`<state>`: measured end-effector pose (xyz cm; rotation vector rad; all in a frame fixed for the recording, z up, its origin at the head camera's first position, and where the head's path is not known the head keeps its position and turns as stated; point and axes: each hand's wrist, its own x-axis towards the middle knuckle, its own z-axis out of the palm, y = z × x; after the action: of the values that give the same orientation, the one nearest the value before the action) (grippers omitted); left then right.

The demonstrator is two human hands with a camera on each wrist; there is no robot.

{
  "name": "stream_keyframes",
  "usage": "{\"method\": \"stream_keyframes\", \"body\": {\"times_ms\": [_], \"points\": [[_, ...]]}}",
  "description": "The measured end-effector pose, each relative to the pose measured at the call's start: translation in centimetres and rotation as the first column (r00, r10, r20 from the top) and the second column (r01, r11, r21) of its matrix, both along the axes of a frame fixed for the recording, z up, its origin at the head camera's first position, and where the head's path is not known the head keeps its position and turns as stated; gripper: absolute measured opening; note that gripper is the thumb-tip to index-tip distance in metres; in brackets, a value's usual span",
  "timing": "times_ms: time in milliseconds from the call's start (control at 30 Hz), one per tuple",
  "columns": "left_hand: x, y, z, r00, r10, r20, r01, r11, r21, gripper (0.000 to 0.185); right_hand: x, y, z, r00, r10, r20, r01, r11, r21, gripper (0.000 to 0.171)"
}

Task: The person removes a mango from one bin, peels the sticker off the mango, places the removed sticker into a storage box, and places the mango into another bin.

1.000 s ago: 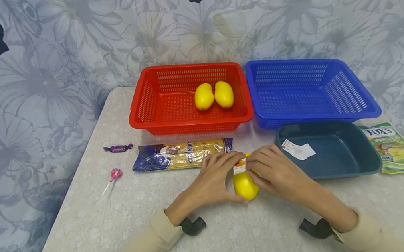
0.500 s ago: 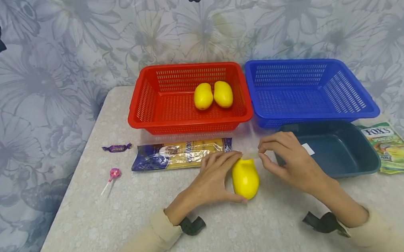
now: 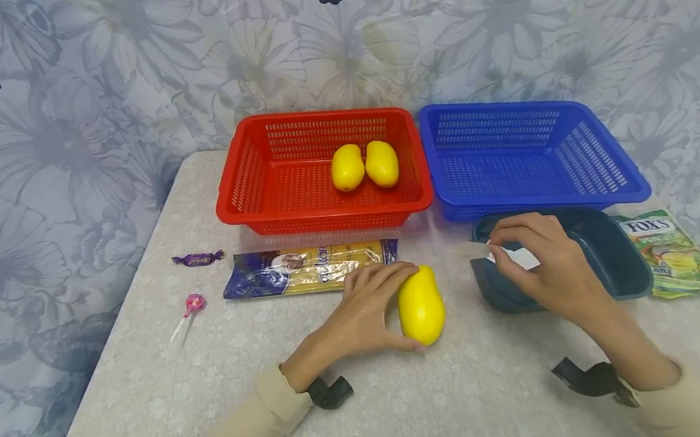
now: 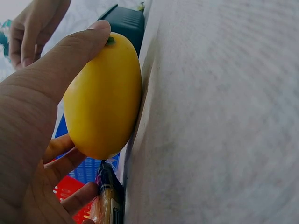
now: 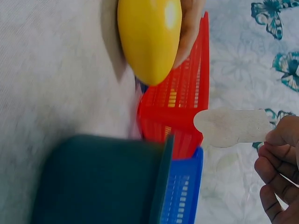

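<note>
My left hand [image 3: 367, 311] grips a yellow mango [image 3: 422, 309] on the table, thumb at the near end and fingers at the far end. In the left wrist view the thumb presses beside the mango's small green stem spot. My right hand [image 3: 548, 263] pinches a peeled sticker [image 5: 233, 127] between thumb and forefinger, its pale back showing in the right wrist view. That hand is over the left part of a dark green tub [image 3: 611, 244]. Behind the fingers, a white label [image 3: 522, 257] shows in the tub.
A red basket [image 3: 324, 214] with two mangoes [image 3: 348, 168] stands at the back beside a blue basket [image 3: 542, 198]. A pasta packet [image 3: 313, 269] lies before the red one. A wrapped candy [image 3: 199, 259] and a lollipop [image 3: 195, 303] lie left, a Fox's bag [image 3: 672, 253] right.
My right hand has pulled the sticker off the mango and carried it right, over the tub. My left hand has stayed on the mango.
</note>
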<state>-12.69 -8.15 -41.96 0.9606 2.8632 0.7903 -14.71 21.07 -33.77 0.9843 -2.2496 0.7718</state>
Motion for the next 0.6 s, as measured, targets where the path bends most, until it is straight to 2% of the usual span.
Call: {"method": "stream_keyframes", "body": {"times_ms": [233, 600], "points": [[0.0, -0.1, -0.1, 1.0, 0.0, 0.009, 0.0, 1.0, 0.003, 0.111, -0.1, 1.8, -0.1, 0.999, -0.04, -0.028, 0.039, 0.999, -0.011, 0.04], [-0.1, -0.1, -0.1, 1.0, -0.01, 0.008, 0.009, 1.0, 0.005, 0.113, 0.0, 4.6, -1.1, 0.991, -0.131, -0.01, 0.131, 0.991, -0.008, 0.049]]}}
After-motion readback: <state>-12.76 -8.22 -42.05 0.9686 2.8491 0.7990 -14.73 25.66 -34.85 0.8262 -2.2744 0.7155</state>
